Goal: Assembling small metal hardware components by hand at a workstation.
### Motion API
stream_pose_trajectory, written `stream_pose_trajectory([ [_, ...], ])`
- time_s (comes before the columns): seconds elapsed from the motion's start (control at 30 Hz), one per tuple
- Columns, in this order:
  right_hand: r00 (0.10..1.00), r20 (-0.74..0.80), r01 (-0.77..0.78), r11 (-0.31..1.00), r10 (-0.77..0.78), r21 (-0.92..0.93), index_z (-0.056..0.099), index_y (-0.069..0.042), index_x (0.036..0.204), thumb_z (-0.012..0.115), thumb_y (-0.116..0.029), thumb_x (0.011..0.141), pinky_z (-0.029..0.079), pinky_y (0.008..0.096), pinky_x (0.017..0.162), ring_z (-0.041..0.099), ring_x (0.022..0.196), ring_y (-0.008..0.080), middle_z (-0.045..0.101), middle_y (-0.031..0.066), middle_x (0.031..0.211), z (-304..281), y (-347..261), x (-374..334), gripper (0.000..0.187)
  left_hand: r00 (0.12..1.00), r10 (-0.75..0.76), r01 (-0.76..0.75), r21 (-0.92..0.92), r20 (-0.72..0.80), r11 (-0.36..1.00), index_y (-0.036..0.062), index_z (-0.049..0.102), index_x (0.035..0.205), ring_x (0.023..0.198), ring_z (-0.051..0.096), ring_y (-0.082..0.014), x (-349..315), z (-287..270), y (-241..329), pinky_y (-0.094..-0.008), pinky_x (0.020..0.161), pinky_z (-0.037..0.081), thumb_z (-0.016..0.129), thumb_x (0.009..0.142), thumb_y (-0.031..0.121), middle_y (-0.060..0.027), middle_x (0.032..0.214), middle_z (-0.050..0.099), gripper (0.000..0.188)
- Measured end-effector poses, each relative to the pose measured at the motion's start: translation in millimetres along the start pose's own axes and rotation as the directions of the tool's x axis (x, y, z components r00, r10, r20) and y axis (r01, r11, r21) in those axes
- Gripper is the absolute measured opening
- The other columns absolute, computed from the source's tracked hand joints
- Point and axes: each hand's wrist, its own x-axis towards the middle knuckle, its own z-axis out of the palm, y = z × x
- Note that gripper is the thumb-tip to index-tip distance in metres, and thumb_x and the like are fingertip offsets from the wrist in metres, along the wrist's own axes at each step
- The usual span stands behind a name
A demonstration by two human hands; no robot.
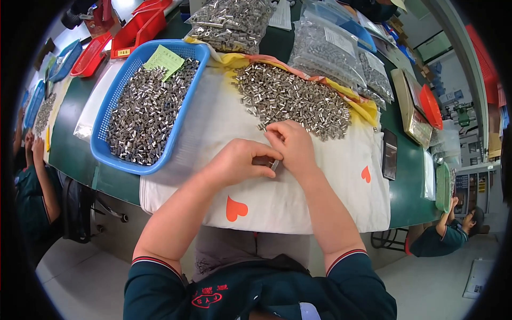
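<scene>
My left hand (240, 161) is closed in a loose pinch, with a small shiny metal cylinder (274, 165) at its thumb and fingertips. Right beside it, my right hand (294, 146) has its fingers curled in and meeting the left fingertips; whatever they grip is hidden. Both hands are over a white cloth (186, 200) printed with orange hearts. Just beyond them spreads a loose pile of small metal cylinders (293, 96). A blue basket (98, 133) to the left holds many similar pieces, darker in part, with a green paper note (165, 61) on top.
Clear bags of metal parts (232, 24) stand behind the pile, with more bags (325, 50) at the far right. A dark phone (390, 154) lies on the green table (413, 200) to the right. Red trays (93, 56) sit far left. Co-workers sit on both sides.
</scene>
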Motion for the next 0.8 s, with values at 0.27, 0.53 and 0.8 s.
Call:
stream_pose_trajectory([
  [0.27,0.988,0.02,0.154,0.945,-0.155,-0.29,0.059,-0.005,0.073,0.061,-0.011,0.071,0.042,0.0326,0.061,0.053,0.067,0.0219,0.056,0.0065,0.068,7,6,3,0.006,0.988,-0.15,0.141,-0.24,-0.021,0.961,0.0036,0.062,0.1,0.071,0.055,-0.0065,-1,-6,3,-0.0208,0.066,0.046,0.068,0.07,0.002,-0.0014,0.079,0.061,0.031],
  [0.53,0.984,0.104,-0.18,0.795,0.146,0.58,0.06,-0.003,0.078,0.06,-0.003,0.074,0.043,0.0202,0.06,0.053,0.065,0.0067,0.059,0.0015,0.071,-22,-8,-9,0.005,0.969,-0.196,0.073,-0.585,-0.15,0.808,-0.0006,0.054,0.11,0.08,0.057,-0.0082,6,-13,-5,-0.0205,0.072,0.046,0.063,0.075,0.002,-0.0024,0.088,0.061,0.035],
  [0.8,0.999,0.004,-0.032,0.961,0.032,0.274,0.059,-0.001,0.079,0.06,0.0,0.069,0.045,0.0224,0.06,0.056,0.065,0.0102,0.059,0.0047,0.073,-16,-24,-13,0.01,0.966,-0.221,0.125,-0.503,-0.134,0.855,-0.0022,0.054,0.11,0.08,0.057,-0.0072,5,-13,-5,-0.0199,0.071,0.046,0.064,0.076,0.003,-0.0046,0.091,0.061,0.036],
])
